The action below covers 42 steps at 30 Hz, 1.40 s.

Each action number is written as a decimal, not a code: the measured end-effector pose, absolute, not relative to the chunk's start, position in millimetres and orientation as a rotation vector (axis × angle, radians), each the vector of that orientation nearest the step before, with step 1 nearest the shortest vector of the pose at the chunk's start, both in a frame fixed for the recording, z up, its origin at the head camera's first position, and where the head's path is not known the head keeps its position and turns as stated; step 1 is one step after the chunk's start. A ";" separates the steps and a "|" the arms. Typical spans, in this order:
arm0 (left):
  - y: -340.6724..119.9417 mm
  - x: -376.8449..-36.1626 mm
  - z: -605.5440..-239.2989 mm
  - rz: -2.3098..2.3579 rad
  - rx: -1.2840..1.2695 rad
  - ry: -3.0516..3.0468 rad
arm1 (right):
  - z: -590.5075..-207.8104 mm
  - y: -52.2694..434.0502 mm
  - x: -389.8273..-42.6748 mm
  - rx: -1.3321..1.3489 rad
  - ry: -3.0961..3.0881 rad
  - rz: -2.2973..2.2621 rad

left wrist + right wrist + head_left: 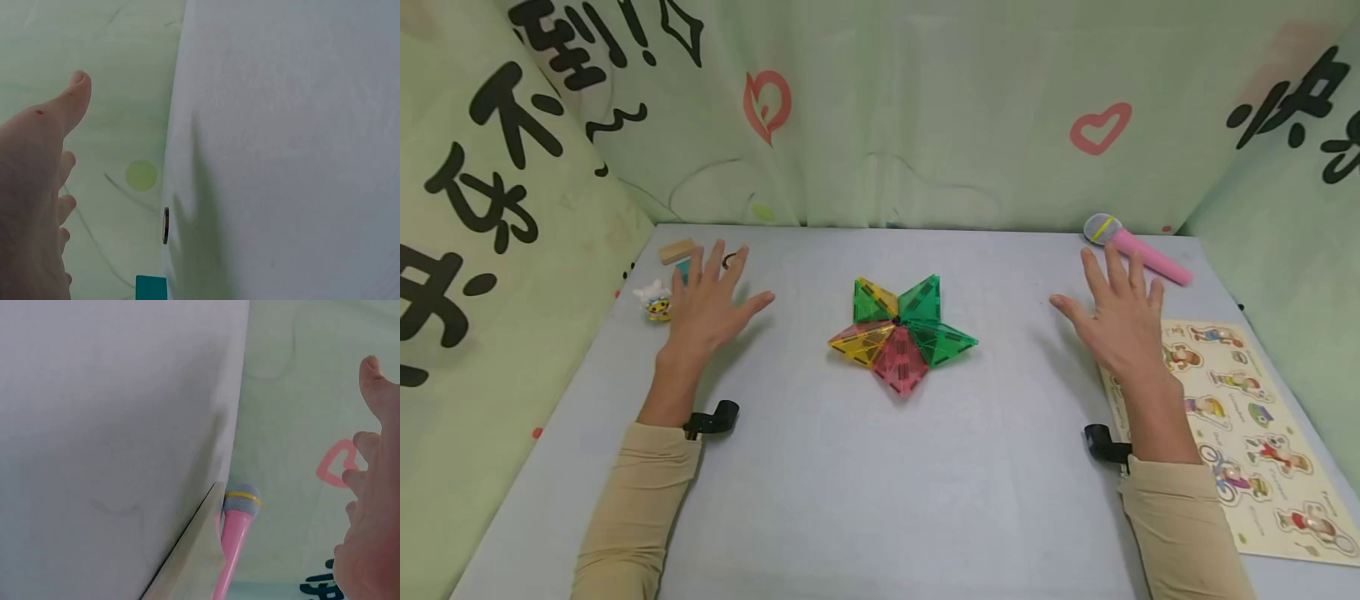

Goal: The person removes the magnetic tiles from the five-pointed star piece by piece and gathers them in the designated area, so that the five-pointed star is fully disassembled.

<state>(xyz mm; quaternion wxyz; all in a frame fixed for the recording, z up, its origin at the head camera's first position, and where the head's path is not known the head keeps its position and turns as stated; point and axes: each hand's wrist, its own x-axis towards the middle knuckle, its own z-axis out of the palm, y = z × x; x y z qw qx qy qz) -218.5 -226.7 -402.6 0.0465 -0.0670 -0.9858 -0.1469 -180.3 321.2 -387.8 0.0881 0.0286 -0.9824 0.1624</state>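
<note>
A star-shaped piece built from translucent green, yellow and red magnetic tiles point(901, 354) lies mid-table in the head view, apart from both hands. My left hand point(703, 308) hovers to its left, fingers spread and holding nothing. Close to that hand are a small white-and-yellow figurine point(657, 302), a wooden block point(677, 252), a teal block point(151, 287) and a thin dark round object point(165, 225). On the other side my right hand point(1122, 325) is raised with fingers spread, nothing in it. Just beyond its fingertips lies a pink toy microphone point(1150, 257), also visible in the right wrist view.
A flat picture puzzle board point(1262, 417) lies on the table's right side, partly under my right forearm. Pale green curtains point(925, 125) with black lettering and red hearts enclose the back and both sides. The table point(887, 500) has a whitish cover.
</note>
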 end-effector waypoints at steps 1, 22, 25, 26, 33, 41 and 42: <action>-225.2 -218.8 -403.2 -0.446 -0.210 -3.013 | -387.5 319.6 -180.7 0.094 -2.923 0.486; -175.9 -217.8 -412.9 -0.478 -0.404 -3.061 | -391.6 266.1 -184.8 0.333 -2.925 0.585; -162.8 -215.5 -410.3 -0.498 -0.460 -3.056 | -392.3 255.6 -183.8 0.378 -2.953 0.620; -157.4 -214.3 -408.9 -0.512 -0.483 -3.051 | -392.9 252.3 -183.7 0.392 -2.961 0.645; -116.6 -209.6 -401.8 -0.512 -0.642 -3.043 | -396.7 233.2 -183.9 0.424 -3.098 0.830; -87.8 -206.2 -399.0 -0.571 -0.743 -3.046 | -396.9 215.6 -180.2 0.379 -3.175 1.029; -85.0 -205.8 -398.0 -0.582 -0.754 -3.045 | -397.0 213.4 -179.7 0.368 -3.178 1.051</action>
